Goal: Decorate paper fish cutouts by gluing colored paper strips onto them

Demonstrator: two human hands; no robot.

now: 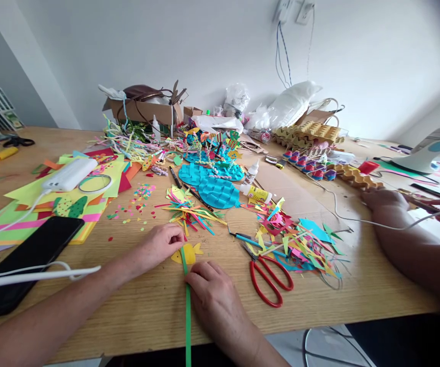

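Note:
A yellow paper fish (pixel 191 254) lies flat on the wooden table in front of me. Across it runs a long, narrow green paper strip (pixel 188 316), which hangs down past the table's near edge. My left hand (pixel 164 243) is closed at the strip's far end, its curled fingers just beside the fish. Lower down, my right hand (pixel 214 290) pinches the same strip between thumb and fingers. To the right of that hand rest red-handled scissors (pixel 268 279), with a light-blue pen-like tool (pixel 256 242) by their blades.
Paper scraps (pixel 296 239) are heaped beyond the scissors. A blue painted base (pixel 220 191) with paper fish stands mid-table, beside a yellow glue bottle (pixel 257 193). Left lie a black phone (pixel 32 260) and a white power bank (pixel 70 174). Another person's arm (pixel 399 239) rests at right.

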